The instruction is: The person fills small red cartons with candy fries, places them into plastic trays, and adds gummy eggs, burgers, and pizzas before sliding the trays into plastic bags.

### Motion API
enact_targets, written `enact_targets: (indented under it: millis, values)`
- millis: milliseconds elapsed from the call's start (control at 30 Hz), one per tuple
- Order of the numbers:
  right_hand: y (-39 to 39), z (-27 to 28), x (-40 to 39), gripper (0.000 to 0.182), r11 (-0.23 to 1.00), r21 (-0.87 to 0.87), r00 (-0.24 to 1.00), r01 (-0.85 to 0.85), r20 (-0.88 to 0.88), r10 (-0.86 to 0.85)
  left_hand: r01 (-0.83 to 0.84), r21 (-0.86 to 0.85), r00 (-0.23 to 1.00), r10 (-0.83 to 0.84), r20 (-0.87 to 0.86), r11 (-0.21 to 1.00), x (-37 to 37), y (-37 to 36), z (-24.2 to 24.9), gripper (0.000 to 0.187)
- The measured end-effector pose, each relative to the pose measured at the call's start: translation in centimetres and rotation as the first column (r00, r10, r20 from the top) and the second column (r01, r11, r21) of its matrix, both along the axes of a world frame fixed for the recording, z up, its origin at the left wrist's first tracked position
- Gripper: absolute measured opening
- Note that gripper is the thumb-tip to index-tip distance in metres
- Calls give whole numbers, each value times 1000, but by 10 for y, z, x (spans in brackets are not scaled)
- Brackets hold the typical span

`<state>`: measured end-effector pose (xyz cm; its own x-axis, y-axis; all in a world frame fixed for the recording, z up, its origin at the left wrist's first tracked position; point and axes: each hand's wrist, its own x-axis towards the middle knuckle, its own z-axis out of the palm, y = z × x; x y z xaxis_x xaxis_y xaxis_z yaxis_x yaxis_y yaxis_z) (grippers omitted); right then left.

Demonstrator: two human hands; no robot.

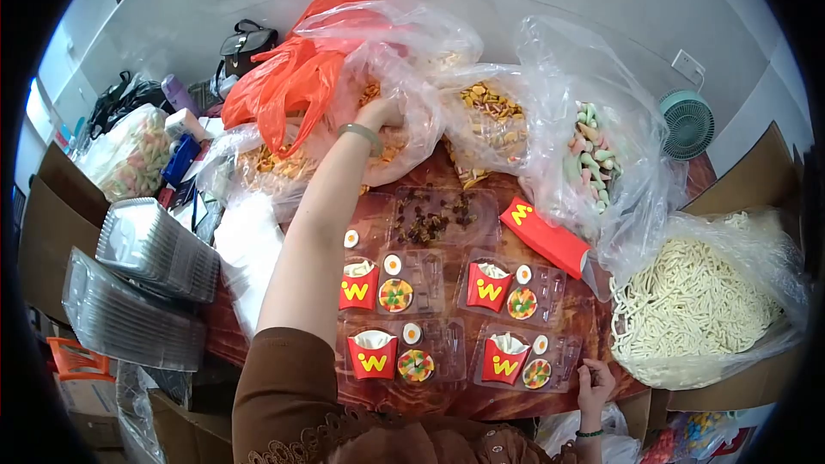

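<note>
My left hand [382, 113] reaches into a clear plastic bag [421, 120] of small orange-yellow pieces; its fingers are hidden inside. My right hand [595, 382] rests low at the table's right front edge, loosely curled with fingers a little apart and nothing visible in it. Beside it is a clear plastic tray [563, 365] holding a red fries carton [505, 361], a fried-egg piece [540, 344] and a pizza-like piece [537, 373]. Several similar filled trays lie to the left and behind. Another clear tray [485, 215] bears small dark pieces.
Flattened red cartons [546, 236] lie right of the trays. Pale sticks fill a lined box [705, 309] at right. Behind are bags of yellow-brown pieces [490, 116] and pastel twists [593, 155], and a green fan [687, 125]. Stacked clear trays [159, 245] stand left.
</note>
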<state>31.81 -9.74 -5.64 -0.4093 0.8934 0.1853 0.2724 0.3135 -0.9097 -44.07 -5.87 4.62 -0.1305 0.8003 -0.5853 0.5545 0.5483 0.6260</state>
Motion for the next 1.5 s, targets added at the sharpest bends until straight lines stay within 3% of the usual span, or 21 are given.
enact_targets:
  millis: [67,100,133,167,333,400,433,500,533,600,633,700,733,900,967,1100,1167,1267,1300,1333,1500]
  values:
    - [-1,6,-2,10,1000,-3,1000,15,-2,-15,-692,355,702,470,535,629,34,-24,-48,34]
    - [-1,8,-1,10,1000,-14,1000,12,24,-12,-689,354,704,468,534,633,44,-25,-34,34]
    - [-1,7,-1,9,1000,-29,999,8,48,-7,-231,533,949,309,-60,814,58,-30,-4,36]
    - [-1,6,-3,9,999,-39,999,13,48,-11,270,383,768,42,-639,883,64,-32,9,38]
    - [-1,14,-9,8,1000,-14,998,8,56,-7,296,338,705,34,-708,893,74,-22,4,36]
    - [0,15,-9,8,1000,-9,998,10,59,-9,-58,735,969,215,-122,676,72,-25,-2,32]
    - [0,14,-9,8,1000,-9,998,1,62,-1,-52,735,970,209,-124,676,53,-18,-16,32]
    - [0,12,-9,8,1000,8,999,-2,43,2,-499,825,727,647,232,265,0,1,-63,32]
    - [-1,10,-9,8,1000,27,1000,-6,22,5,-499,825,726,647,231,265,19,-6,-47,32]
    - [0,9,-6,8,1000,-2,1000,-7,30,7,-900,421,307,524,794,-111,79,-25,14,33]
    - [0,9,-4,9,999,-33,999,-9,40,10,-901,417,301,525,796,-116,80,-29,25,33]
    - [2,9,-4,9,999,-31,999,-25,28,26,-999,3,5,37,999,51,77,-43,40,20]
    - [2,6,-3,9,999,-25,999,-31,7,32,-991,-120,-127,116,985,-59,109,-53,69,22]
    - [4,-2,2,10,998,29,997,-61,-48,62,-958,-276,-281,-55,958,85,87,-77,49,26]
    - [3,0,6,8,998,9,990,-69,-125,69,-912,-258,-360,-318,877,320,85,-90,38,24]
    - [-13,32,0,6,977,209,980,-44,-179,82,-881,-422,-472,-344,812,214,160,-133,59,29]
    - [-30,81,-36,5,955,240,952,-172,-210,224,-802,-419,-581,-387,716,426,201,-161,54,30]
    - [-59,148,-119,10,872,253,880,-419,-124,459,-797,-411,-584,-390,711,443,284,-196,43,32]
    - [-64,161,-150,12,776,435,848,-456,-53,527,-770,-431,-618,-380,688,471,305,-204,33,33]
    - [-68,170,-172,13,791,285,825,-542,-1,565,-742,-447,-647,-359,672,499,329,-214,29,32]
    - [-67,155,-256,19,564,401,664,-722,175,727,-710,-445,-629,-206,750,546,395,-256,-14,29]
